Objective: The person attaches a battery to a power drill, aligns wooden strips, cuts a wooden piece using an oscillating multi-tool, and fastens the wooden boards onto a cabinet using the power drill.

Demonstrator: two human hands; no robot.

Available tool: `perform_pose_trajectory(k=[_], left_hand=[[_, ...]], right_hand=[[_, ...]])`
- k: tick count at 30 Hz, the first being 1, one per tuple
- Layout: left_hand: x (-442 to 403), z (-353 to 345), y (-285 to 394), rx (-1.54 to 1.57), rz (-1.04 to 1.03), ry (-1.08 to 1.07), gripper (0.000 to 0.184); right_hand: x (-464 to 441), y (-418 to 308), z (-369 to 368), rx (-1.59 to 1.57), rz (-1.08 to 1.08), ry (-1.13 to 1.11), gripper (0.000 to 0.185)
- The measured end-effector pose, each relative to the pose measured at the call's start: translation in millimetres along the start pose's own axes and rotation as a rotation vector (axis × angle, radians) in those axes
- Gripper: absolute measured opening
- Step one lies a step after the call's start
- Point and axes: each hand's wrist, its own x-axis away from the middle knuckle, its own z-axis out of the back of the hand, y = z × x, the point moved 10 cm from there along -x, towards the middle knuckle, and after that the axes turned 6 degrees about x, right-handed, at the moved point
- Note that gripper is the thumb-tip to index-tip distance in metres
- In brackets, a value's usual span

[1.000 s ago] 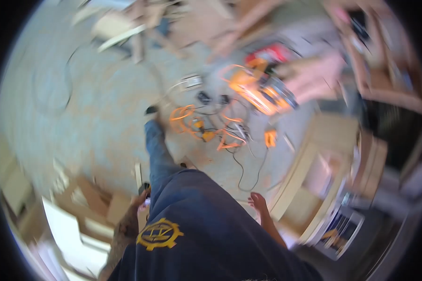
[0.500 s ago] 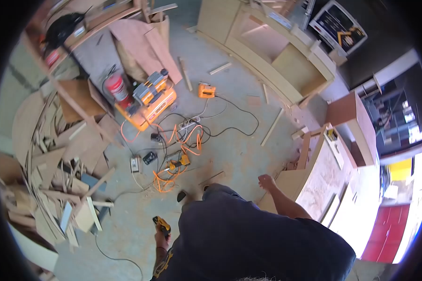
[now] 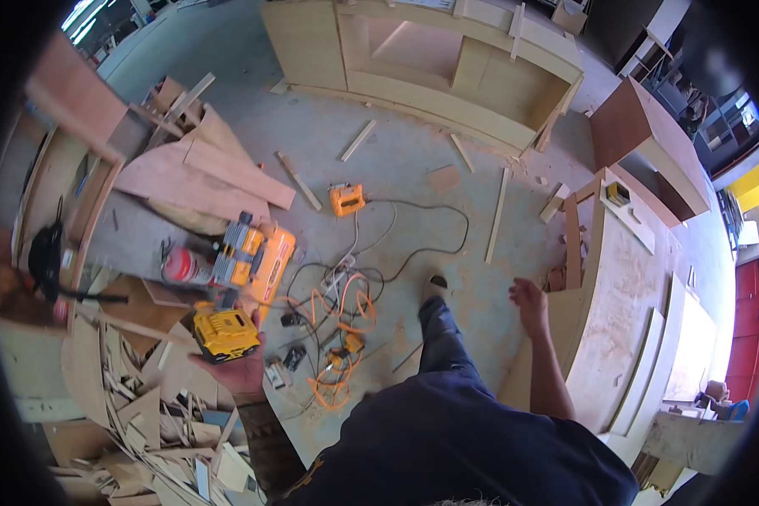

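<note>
My left hand (image 3: 243,373) is closed around a yellow and black cordless power tool (image 3: 226,332), raised at the left with its battery pack towards me. The tool's front end is hidden. My right hand (image 3: 529,305) hangs out to the right with nothing in it, fingers loosely bent and apart, near the edge of a pale wooden workbench (image 3: 594,329). One foot (image 3: 434,287) is forward on the concrete floor.
An orange air compressor (image 3: 270,266) and red fire extinguisher (image 3: 181,266) stand at the left. Cords and an orange hose (image 3: 364,312) tangle around a yellow tool (image 3: 352,343). An orange jigsaw (image 3: 347,200), wood strips and an offcut pile (image 3: 164,422) lie around. A plywood cabinet (image 3: 438,88) stands ahead.
My left hand has lifted the tool up and forward, from low beside my body to in front of the compressor. My view has turned left, and one leg has stepped forward.
</note>
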Motion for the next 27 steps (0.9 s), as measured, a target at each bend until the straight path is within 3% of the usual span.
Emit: perform_pose_trajectory(k=[1, 3, 5, 8, 10, 11, 12, 18, 27], left_hand=[[-31, 14, -16, -0.005, 0.001, -0.003, 0.089], [-97, 66, -54, 0.283, 0.110, 0.069, 0.082], [-132, 86, -98, 0.245, 0.113, 0.215, 0.078], [-175, 96, -169, 0.212, 0.144, 0.452, 0.070], [-182, 122, -197, 0.202, 0.178, 0.585, 0.067], [-176, 157, -202, -0.059, 0.202, 0.623, 0.067], [-173, 179, -210, -0.184, 0.227, 0.689, 0.066], [-214, 209, -252, -0.058, 0.320, 0.935, 0.064], [-429, 261, -258, 0.087, 0.237, 0.948, 0.060]], right_hand=[[-36, -48, 7, 0.016, 0.107, -0.003, 0.027], [-106, -129, 17, -0.118, 0.213, -0.022, 0.033], [-135, -268, 13, -0.120, 0.266, -0.113, 0.039], [-151, -457, -1, -0.217, 0.695, -0.558, 0.042], [-152, -536, -10, -0.248, 0.926, -0.830, 0.041], [-157, -563, -18, -0.275, 0.987, -0.941, 0.041], [-164, -585, -30, -0.307, 1.033, -1.048, 0.041], [-268, -640, -127, -0.464, 0.970, -1.309, 0.039], [-483, -663, -327, -0.568, 0.626, -1.254, 0.036]])
